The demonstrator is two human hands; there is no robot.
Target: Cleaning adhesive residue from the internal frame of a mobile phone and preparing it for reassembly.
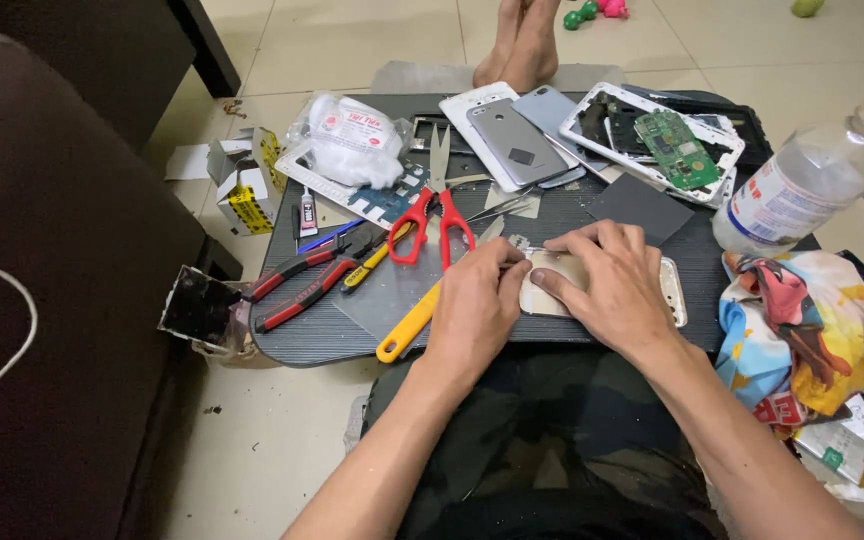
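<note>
Dark tray [592,225] rests across the lap, cluttered. Clear bottle [802,185] stands at its right edge; a patterned cloth [802,320] lies just beside it, off the tray. At the far edge: a stack of phone shells [517,135] and an opened phone frame [652,135] with a green circuit board [677,148]. Cotton bag [352,140] sits at the far left corner. Red scissors [432,215] lie mid-tray, red-handled pliers [302,280] toward the left edge, a yellow-handled tool [407,325] at the near edge.

Pale phone body [562,275] lies flat near the near edge, centre. Right hand [607,280] presses on it, fingers spread flat, not gripping. Left hand [477,305] is curled at its left end, fingertips touching; what it pinches, cannot tell.
</note>
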